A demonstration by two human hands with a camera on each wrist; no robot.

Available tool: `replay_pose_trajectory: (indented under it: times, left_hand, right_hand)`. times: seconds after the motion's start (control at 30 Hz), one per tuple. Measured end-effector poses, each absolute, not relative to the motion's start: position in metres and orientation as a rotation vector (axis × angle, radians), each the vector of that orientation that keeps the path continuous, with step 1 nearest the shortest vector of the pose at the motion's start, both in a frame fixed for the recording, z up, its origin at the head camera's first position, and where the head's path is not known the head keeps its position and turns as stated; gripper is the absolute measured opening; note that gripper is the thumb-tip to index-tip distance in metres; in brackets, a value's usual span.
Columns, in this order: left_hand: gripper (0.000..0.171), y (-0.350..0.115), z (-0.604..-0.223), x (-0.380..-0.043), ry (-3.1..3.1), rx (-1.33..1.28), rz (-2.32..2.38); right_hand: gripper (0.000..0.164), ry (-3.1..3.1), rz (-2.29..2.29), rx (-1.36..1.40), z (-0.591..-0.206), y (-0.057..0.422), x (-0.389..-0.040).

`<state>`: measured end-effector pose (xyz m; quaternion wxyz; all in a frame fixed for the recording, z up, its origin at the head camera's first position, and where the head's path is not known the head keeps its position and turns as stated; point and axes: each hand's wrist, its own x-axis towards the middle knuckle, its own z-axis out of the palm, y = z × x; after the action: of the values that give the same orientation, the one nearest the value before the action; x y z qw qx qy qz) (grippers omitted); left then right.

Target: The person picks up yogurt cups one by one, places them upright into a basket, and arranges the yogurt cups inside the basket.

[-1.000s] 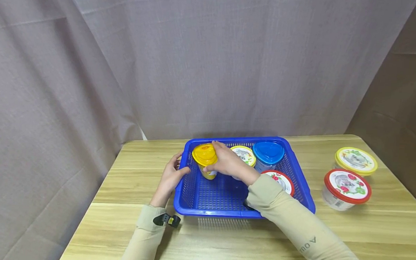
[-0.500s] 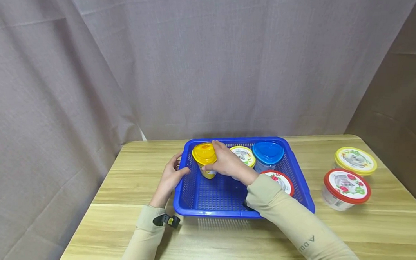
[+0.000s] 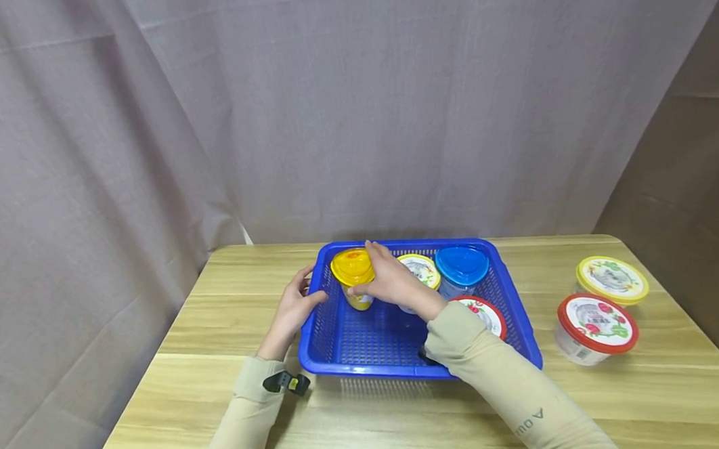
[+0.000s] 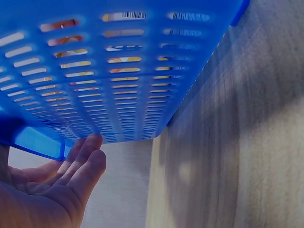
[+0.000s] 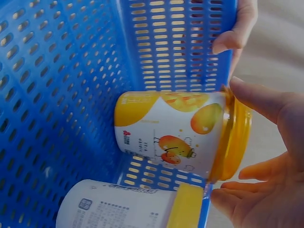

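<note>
In the head view a blue plastic basket (image 3: 370,370) sits on the wooden table. My left hand (image 3: 290,312) holds its left rim, thumb over the edge and fingers along the outer wall. A yellow-lidded jar (image 3: 353,267) stands upright in the basket's back left corner. My right hand (image 3: 396,281) grips this jar near the lid. In the right wrist view, mango pictures show on the jar (image 5: 175,128), and thumb and fingers lie on opposite sides of its lid. Beside it stands a white tub with a yellow lid (image 3: 419,267), partly behind my right hand.
Also in the basket are a blue-lidded tub (image 3: 462,264) and a red-lidded tub (image 3: 488,314), the latter partly covered by my sleeve. On the table right of the basket stand another yellow-lidded tub (image 3: 613,278) and a red-lidded tub (image 3: 598,325). A grey curtain (image 3: 365,116) hangs behind.
</note>
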<state>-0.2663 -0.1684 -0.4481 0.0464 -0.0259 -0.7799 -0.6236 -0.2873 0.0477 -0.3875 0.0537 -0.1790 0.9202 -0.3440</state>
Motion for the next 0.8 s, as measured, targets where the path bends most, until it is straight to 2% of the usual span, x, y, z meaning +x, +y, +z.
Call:
replay_pose_trajectory:
  times: [0.43, 0.7, 0.8]
  left_hand:
    - [0.071, -0.172, -0.447, -0.266, -2.389, -0.06, -1.927]
    - [0.068, -0.165, -0.409, -0.241, -2.417, -0.096, -1.914]
    - [0.068, -0.164, -0.409, -0.241, -2.413, -0.1, -1.926]
  right_hand:
    - [0.1, 2.857, -0.961, -0.57, -0.365, 0.069, -0.287]
    - [0.1, 2.836, -0.964, -0.496, -0.35, 0.09, -0.283]
    - [0.1, 2.843, -0.962, -0.474, -0.345, 0.1, -0.28]
